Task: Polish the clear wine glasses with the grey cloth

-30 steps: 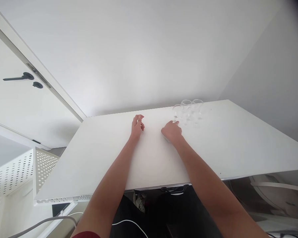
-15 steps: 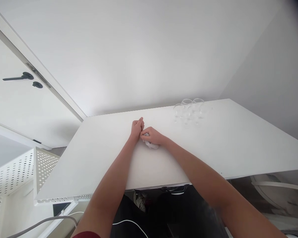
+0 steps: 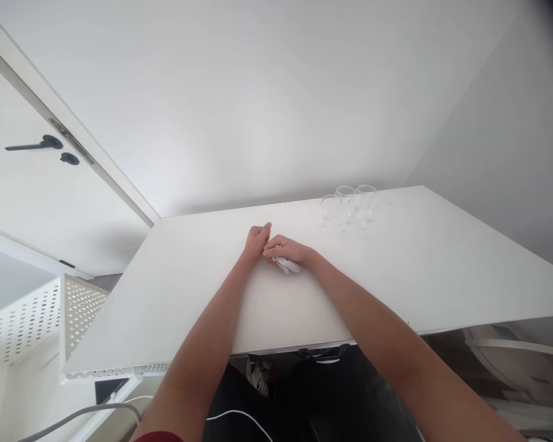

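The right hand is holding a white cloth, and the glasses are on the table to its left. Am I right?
Not quite: the head view shows the glasses to the right of the right hand, which does hold the white cloth.

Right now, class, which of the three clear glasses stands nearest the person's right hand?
The leftmost glass; the middle glass and rightmost glass both stand farther right, away from the right hand.

Over on the left, a white door point(image 3: 23, 202) carries a black handle point(image 3: 51, 142); a grey cable point(image 3: 90, 409) curves near perforated white panelling point(image 3: 82, 305).
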A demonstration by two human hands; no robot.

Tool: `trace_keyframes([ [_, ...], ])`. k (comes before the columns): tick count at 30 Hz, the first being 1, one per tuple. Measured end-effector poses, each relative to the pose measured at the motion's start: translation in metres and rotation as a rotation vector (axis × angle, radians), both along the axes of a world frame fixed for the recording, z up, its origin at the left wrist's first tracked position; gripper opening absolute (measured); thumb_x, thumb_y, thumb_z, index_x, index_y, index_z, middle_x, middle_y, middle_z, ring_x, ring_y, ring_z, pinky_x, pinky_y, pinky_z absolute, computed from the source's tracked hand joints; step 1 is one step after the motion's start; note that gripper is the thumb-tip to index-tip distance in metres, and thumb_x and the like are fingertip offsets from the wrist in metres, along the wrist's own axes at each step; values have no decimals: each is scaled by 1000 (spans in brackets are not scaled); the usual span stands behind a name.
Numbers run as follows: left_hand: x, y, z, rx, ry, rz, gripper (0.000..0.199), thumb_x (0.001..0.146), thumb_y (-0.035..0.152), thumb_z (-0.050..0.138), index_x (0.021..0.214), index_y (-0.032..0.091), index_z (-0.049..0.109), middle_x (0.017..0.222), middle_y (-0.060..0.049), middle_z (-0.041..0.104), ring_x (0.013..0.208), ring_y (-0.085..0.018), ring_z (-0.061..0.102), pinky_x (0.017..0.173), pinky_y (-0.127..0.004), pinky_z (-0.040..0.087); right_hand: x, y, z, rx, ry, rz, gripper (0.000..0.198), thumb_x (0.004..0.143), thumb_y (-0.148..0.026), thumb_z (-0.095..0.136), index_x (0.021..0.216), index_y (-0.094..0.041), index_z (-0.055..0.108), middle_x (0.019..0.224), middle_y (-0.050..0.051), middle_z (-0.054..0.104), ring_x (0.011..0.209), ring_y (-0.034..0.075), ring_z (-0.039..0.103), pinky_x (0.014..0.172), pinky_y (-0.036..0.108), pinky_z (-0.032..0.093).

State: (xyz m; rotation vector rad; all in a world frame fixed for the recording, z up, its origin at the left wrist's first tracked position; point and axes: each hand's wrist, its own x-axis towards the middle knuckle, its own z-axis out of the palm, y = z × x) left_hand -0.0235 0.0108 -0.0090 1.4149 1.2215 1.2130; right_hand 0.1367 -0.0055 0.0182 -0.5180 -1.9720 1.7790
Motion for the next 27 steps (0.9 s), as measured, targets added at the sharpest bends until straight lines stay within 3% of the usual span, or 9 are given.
trace_keyframes([
  [27, 0, -1, 1, -3, 33, -8, 65, 90, 56, 61, 50, 20, 25, 49, 3, 23, 47, -7, 20, 47, -28, 19, 0, -1, 2, 34, -37, 27, 34, 88, -40, 64, 63, -17, 61, 64, -1, 54, 61, 13, 44, 64, 29, 37],
])
